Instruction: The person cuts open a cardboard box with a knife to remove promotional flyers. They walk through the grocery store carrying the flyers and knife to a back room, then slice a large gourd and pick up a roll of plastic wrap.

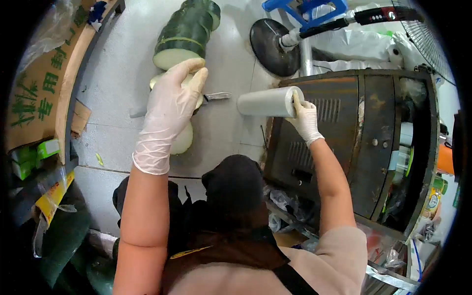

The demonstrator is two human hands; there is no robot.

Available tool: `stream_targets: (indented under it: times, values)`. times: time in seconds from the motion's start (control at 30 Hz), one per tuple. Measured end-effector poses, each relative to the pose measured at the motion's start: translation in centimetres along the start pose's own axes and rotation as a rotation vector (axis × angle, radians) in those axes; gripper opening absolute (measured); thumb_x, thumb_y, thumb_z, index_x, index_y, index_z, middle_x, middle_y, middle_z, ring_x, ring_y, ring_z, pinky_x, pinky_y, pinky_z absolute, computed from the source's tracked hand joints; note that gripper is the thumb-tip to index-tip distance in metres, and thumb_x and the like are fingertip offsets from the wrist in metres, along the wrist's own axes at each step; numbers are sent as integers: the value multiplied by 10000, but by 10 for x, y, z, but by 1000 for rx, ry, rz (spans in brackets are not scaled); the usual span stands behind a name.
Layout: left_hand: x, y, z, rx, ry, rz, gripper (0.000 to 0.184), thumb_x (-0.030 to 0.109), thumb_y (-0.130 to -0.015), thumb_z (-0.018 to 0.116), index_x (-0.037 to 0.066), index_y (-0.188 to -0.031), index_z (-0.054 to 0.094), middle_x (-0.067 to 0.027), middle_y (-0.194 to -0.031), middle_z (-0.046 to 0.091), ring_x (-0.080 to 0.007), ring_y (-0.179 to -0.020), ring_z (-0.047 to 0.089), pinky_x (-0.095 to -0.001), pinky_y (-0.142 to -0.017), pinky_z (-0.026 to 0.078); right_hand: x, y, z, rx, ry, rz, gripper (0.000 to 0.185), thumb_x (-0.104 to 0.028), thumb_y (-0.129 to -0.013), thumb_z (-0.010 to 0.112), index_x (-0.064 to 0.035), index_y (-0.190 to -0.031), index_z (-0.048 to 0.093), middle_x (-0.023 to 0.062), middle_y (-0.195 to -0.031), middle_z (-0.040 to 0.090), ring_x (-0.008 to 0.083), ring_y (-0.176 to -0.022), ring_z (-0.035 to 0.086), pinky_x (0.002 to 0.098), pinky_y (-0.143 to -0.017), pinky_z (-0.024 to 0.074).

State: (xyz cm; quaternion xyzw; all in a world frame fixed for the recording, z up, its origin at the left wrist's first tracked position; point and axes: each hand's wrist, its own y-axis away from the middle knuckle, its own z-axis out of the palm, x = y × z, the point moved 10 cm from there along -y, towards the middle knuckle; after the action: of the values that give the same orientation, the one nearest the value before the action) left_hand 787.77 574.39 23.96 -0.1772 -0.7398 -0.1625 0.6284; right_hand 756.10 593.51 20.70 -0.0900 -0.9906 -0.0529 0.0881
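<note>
My right hand [306,118], in a pale thin glove, grips the near end of a roll of clear plastic film [265,102] held sideways. My left hand [172,101], gloved too, is raised over the floor with fingers bent in and tips close together. Whether anything thin is between them cannot be made out. Just beyond it lies a large dark green gourd, likely winter melon [184,32], cut into thick slices with pale flesh. More pale slices [183,140] lie partly hidden behind my left hand and wrist. A knife [217,96] also lies there, its middle covered by the hand.
A rusty metal cabinet [334,142] stands at right, with a fan's round black base [275,46] beyond it. A cardboard box [42,88] and small green boxes [48,148] are at left. Whole dark green gourds [64,250] lie at lower left.
</note>
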Motion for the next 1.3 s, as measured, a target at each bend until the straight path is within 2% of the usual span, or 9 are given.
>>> stream_targets:
  times: [0.13, 0.3, 0.5, 0.7, 0.83, 0.93, 1.0, 1.13, 1.3]
  values:
    - [1, -13, 25, -66, 35, 8, 361, 291, -878, 547, 12, -1103, 591, -146, -1014, 634, -251, -947, 592, -310, -843, 436, -8, 4, -7, -27, -71, 0, 1007, -172, -529, 832, -33, -1365, 289, 133, -923, 616, 331, -857, 578, 440, -832, 417]
    - [-9, -20, 47, -138, 16, -74, 378, 301, -893, 552, 7, -1128, 593, -94, -1057, 627, -149, -1008, 553, -260, -895, 399, 33, -22, -10, 125, -193, 422, 1160, -577, -540, 766, 45, -1362, 232, 325, -1365, 244, 458, -1283, 238, 471, -1050, 244]
    - [-12, -20, 51, -96, 6, -47, 355, 285, -885, 571, 18, -1116, 603, -71, -1022, 633, -119, -951, 553, -238, -856, 412, 33, -58, 35, -353, -272, 615, 1006, -441, -545, 775, -12, -1324, 305, 278, -1282, 362, 408, -1193, 387, 443, -982, 364]
    - [-6, -19, 46, -80, 65, -65, 340, 260, -885, 567, 9, -1113, 599, -74, -1004, 631, -111, -921, 549, -232, -841, 415, 2, -69, 12, -91, -148, 153, 573, -258, -560, 769, -167, -1095, 585, 149, -1218, 489, 337, -1137, 464, 396, -942, 400]
    - [3, -15, 45, -88, 149, -71, 337, 252, -881, 567, 6, -1109, 599, -85, -1010, 632, -126, -939, 555, -237, -845, 416, 13, -69, 26, -24, -363, 101, 44, -169, -678, 678, -157, -719, 687, 46, -1057, 605, 262, -1132, 479, 474, -1012, 285]
    - [10, -14, 43, -84, 112, -26, 331, 248, -882, 561, 8, -1107, 600, -97, -1024, 635, -152, -961, 566, -255, -856, 420, 2, -67, 28, 174, -164, 172, 79, -171, -701, 653, -171, -773, 686, 31, -1062, 602, 259, -1140, 474, 531, -1016, 242]
    - [11, -10, 42, -62, 36, 24, 331, 249, -883, 556, 10, -1107, 597, -110, -1040, 634, -181, -974, 575, -273, -865, 424, -79, -74, -11, 373, 95, -28, 309, -176, -724, 620, -135, -1030, 616, 79, -1104, 563, 280, -1154, 457, 531, -1016, 248]
    - [23, 7, 46, -99, -128, 77, 322, 226, -863, 544, -3, -1086, 582, -178, -1070, 607, -309, -1003, 574, -348, -888, 433, -159, -93, 98, 134, -163, -277, 362, -154, -733, 605, -118, -1093, 577, 118, -1105, 550, 297, -1136, 463, 472, -990, 308]
    - [43, 54, 91, -243, -442, 305, 244, 201, -805, 554, -8, -932, 568, -194, -931, 581, -352, -871, 572, -418, -796, 456, -159, -98, 208, -63, -281, -97, 364, -117, -734, 599, -117, -1097, 573, 119, -1103, 555, 301, -1083, 493, 461, -948, 342]
